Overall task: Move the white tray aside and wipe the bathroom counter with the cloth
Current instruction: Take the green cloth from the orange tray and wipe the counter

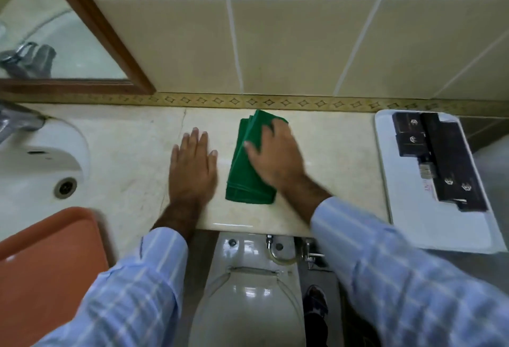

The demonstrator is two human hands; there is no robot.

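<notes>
The folded green cloth [249, 165], soft and light, should slide easily under the right hand [275, 159], whose spread fingers [252, 145] press it flat on the surface [330, 154]; the left hand [192, 165] lies open, empty, beside it.

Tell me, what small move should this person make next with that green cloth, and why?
Probably slide the green cloth sideways along the counter. The right hand already lies flat on it, the left hand rests flat on bare counter beside it, and the white tray with its dark boxes sits off at the right end, leaving the middle stretch open.

right hand [275, 158] flat on green cloth [248, 173], counter [330, 154]
</notes>
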